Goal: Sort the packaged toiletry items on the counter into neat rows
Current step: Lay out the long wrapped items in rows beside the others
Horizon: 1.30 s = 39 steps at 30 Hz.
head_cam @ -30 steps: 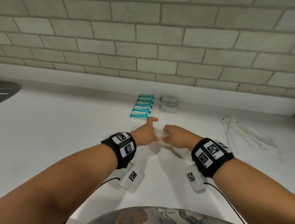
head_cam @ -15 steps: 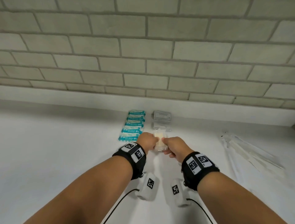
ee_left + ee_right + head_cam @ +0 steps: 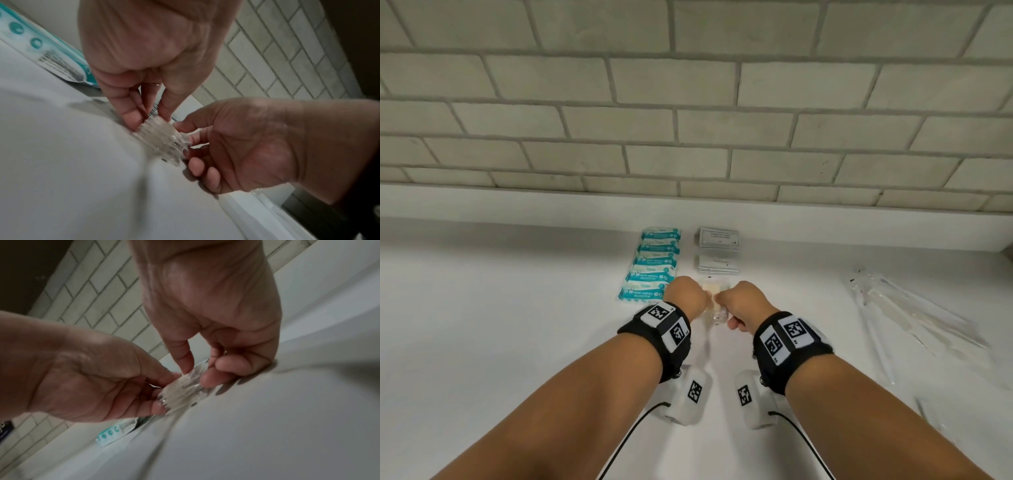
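1. Our left hand [image 3: 686,297] and right hand [image 3: 745,300] meet over the white counter [image 3: 500,342], some way in from its back edge, and between them we hold a small clear crinkled plastic packet with a pale cream item inside [image 3: 715,298].
2. In the left wrist view our left thumb and fingers [image 3: 131,116] pinch the far end of the packet [image 3: 162,138]; in the right wrist view our right thumb and fingers [image 3: 209,378] pinch its other side [image 3: 185,389], so both hands are closed in a grip on it.
3. The packet lies low at the counter; whether it touches the surface we cannot tell.
4. Just beyond the packet, towards the back edge, lie two stacks of flat grey-white printed sachets [image 3: 719,251], one behind the other.
5. Left of those, a row of teal-and-white wet-wipe packs [image 3: 652,265] runs from near the back edge towards us, its nearest pack just beside our left hand.
6. Towards the right edge of the counter lies a loose heap of long clear-wrapped white items [image 3: 904,318], well apart from our hands.
7. Pale brick-pattern tiles [image 3: 688,120] cover the wall behind the counter.
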### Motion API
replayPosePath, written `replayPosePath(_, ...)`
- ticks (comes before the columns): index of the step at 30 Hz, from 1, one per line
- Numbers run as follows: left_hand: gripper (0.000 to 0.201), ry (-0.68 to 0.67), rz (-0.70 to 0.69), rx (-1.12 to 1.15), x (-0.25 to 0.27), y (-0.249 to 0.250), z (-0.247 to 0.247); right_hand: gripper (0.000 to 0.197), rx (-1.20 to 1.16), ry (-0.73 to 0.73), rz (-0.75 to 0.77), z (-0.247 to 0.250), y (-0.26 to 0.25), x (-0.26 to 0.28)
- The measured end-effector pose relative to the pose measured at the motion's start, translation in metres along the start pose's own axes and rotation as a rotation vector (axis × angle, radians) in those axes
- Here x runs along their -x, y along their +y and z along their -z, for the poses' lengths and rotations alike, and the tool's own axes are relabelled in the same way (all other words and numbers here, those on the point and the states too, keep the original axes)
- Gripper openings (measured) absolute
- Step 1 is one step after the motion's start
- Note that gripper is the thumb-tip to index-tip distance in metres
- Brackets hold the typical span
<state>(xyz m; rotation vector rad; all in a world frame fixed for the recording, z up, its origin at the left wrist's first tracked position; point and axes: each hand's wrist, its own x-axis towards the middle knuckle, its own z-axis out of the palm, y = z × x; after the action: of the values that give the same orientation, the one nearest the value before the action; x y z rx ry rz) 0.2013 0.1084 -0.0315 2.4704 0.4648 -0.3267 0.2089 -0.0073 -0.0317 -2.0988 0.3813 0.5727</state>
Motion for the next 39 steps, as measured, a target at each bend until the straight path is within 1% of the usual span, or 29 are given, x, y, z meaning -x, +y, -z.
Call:
replayPosePath(4, 0.038, 0.113, -0.030, 0.150, 0.013, 0.003, 0.003, 0.040, -0.001, -0.010, -0.007, 0.012, 0.003, 0.007)
replayPosePath(5, 0.041, 0.153, -0.045, 0.183, 0.017, 0.003, 0.004, 0.043, 0.002, -0.014, 0.002, 0.021, 0.005, 0.011)
replayPosePath(7, 0.046, 0.206, -0.091, 0.236, 0.027, 0.003, 0.009, 0.047, 0.022, -0.050, 0.068, 0.046, 0.011, 0.023)
replayPosePath(8, 0.048, 0.234, -0.128, 0.263, 0.033, 0.004, 0.012, 0.049, 0.033, -0.077, 0.111, 0.062, 0.015, 0.033)
replayPosePath(11, 0.048, 0.238, -0.224, 0.252, 0.053, 0.006, 0.016, 0.036, 0.080, -0.102, 0.209, 0.114, 0.033, 0.071)
replayPosePath(14, 0.047, 0.155, -0.308, 0.217, 0.074, 0.014, 0.008, 0.028, 0.142, -0.044, 0.245, 0.162, 0.060, 0.104)
replayPosePath(17, 0.047, 0.021, -0.382, 0.176, 0.101, 0.028, -0.010, 0.024, 0.205, 0.003, 0.194, 0.198, 0.093, 0.131)
replayPosePath(19, 0.045, -0.089, -0.460, 0.118, 0.121, 0.039, -0.023, 0.022, 0.301, 0.006, 0.142, 0.213, 0.114, 0.145)
replayPosePath(22, 0.044, -0.247, -0.592, -0.125, 0.146, 0.053, -0.044, 0.024, 0.514, -0.039, 0.053, 0.224, 0.144, 0.161)
replayPosePath(25, 0.049, -0.334, -0.654, -0.436, 0.162, 0.062, -0.066, 0.027, 0.633, -0.053, 0.035, 0.229, 0.169, 0.173)
replayPosePath(27, 0.051, -0.345, -0.670, -0.623, 0.169, 0.064, -0.080, 0.029, 0.712, -0.022, 0.070, 0.234, 0.182, 0.177)
replayPosePath(28, 0.050, -0.333, -0.674, -0.681, 0.172, 0.064, -0.086, 0.030, 0.750, -0.007, 0.095, 0.237, 0.187, 0.178)
replayPosePath(30, 0.043, -0.277, -0.670, -0.716, 0.177, 0.063, -0.094, 0.027, 0.804, 0.028, 0.123, 0.246, 0.196, 0.180)
replayPosePath(31, 0.039, -0.255, -0.657, -0.718, 0.178, 0.064, -0.097, 0.023, 0.831, 0.042, 0.133, 0.250, 0.199, 0.183)
replayPosePath(32, 0.036, -0.249, -0.641, -0.717, 0.178, 0.065, -0.099, 0.024, 0.858, 0.038, 0.138, 0.252, 0.203, 0.185)
replayPosePath(34, 0.028, -0.278, -0.598, -0.702, 0.180, 0.069, -0.101, 0.042, 0.912, -0.005, 0.124, 0.247, 0.214, 0.187)
replayPosePath(35, 0.023, -0.289, -0.574, -0.688, 0.181, 0.072, -0.102, 0.046, 0.936, -0.033, 0.111, 0.241, 0.221, 0.187)
replayPosePath(36, 0.018, -0.284, -0.555, -0.664, 0.182, 0.075, -0.103, 0.044, 0.954, -0.057, 0.110, 0.233, 0.227, 0.186)
replayPosePath(39, 0.006, -0.228, -0.482, -0.503, 0.185, 0.082, -0.108, 0.025, 0.964, -0.125, 0.139, 0.222, 0.232, 0.173)
